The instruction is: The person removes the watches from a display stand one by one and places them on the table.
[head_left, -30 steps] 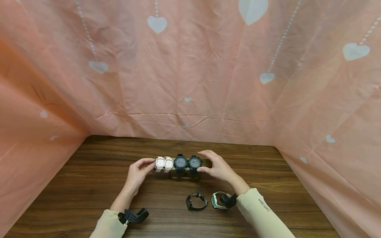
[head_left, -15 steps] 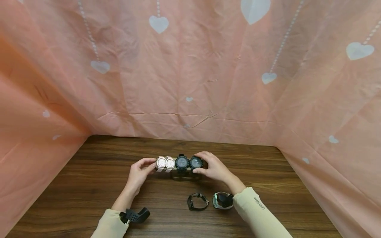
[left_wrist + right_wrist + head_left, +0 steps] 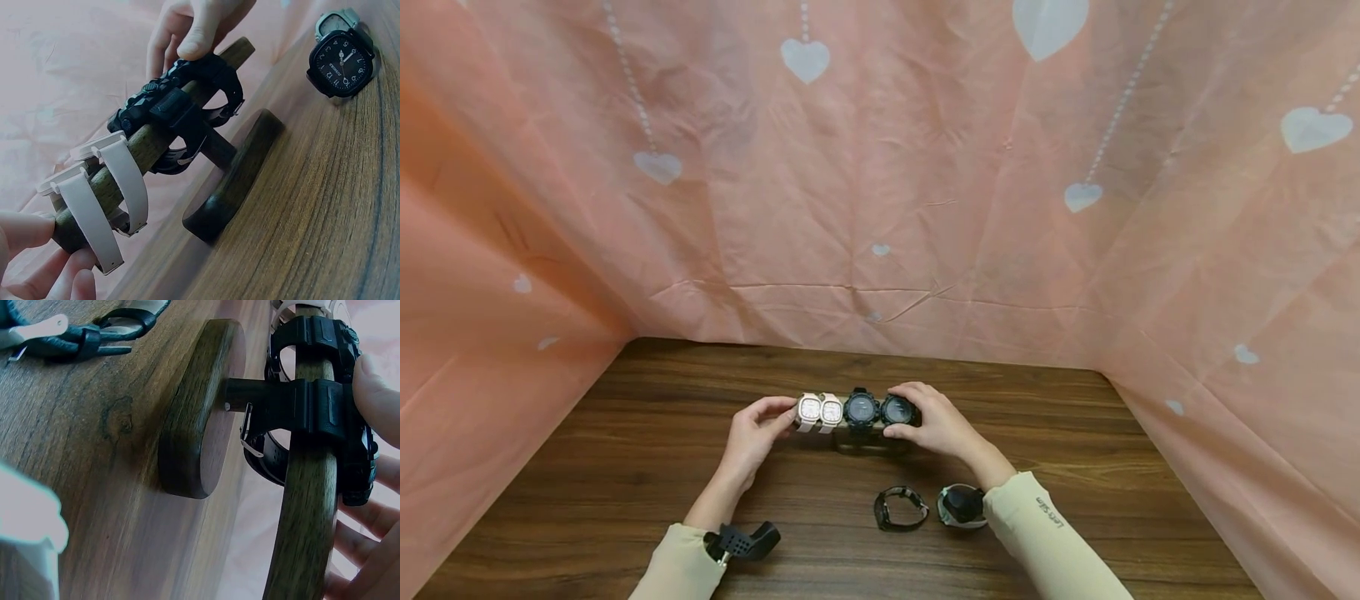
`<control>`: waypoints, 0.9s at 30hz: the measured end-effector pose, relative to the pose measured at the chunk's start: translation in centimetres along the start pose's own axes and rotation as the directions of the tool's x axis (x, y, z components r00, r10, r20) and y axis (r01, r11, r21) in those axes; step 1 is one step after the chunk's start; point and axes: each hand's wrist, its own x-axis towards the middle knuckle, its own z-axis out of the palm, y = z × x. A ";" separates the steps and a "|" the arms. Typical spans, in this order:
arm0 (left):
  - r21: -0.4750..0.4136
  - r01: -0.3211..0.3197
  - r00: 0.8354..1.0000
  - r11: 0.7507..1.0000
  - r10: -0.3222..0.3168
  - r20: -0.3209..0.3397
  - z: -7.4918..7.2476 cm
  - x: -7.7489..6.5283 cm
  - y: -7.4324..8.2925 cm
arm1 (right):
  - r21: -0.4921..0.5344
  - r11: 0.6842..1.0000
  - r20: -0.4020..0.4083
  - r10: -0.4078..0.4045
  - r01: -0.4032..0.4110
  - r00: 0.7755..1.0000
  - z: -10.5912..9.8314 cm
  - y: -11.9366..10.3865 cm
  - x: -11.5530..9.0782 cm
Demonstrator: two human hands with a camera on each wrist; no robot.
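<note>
A wooden T-bar watch stand (image 3: 239, 178) carries two pale pink watches (image 3: 85, 209) on its left half and two black watches (image 3: 861, 408) toward its right. With thumb and fingers my left hand (image 3: 752, 437) pinches the left end of the bar, beside the outer pink watch. My right hand (image 3: 946, 427) grips the outermost black watch (image 3: 898, 409), its thumb on the near side of the case and its fingers on the far side. In the right wrist view the bar's bare end (image 3: 303, 531) sticks out past that watch, and the buckled straps (image 3: 275, 459) hang around the bar.
Two more watches lie on the wooden table (image 3: 820, 533), closer to me: a dark one (image 3: 900, 509) and a mint green one (image 3: 951, 508), partly covered by the right wrist camera. A pink heart-patterned cloth (image 3: 880, 183) walls the table's back and sides.
My right hand has moved slightly left and its fingers have closed on the outer black watch. My left hand keeps its hold on the bar end.
</note>
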 end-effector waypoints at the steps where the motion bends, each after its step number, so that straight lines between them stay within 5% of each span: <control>1: 0.000 0.002 1.000 1.000 -0.002 0.000 0.0 0.0 0.0 | 0.000 1.000 0.000 -0.001 0.001 1.000 0.0 0.0 0.0; 15: -0.008 0.043 0.999 0.999 -0.043 0.009 -0.3 0.3 -0.1 | 0.010 1.000 -0.009 0.025 -0.025 1.000 -0.6 1.3 -0.8; 27: -0.010 0.007 1.000 1.000 -0.007 -0.002 0.0 0.2 -0.1 | 0.060 0.997 -0.018 0.048 -0.047 0.999 -1.5 2.4 -2.0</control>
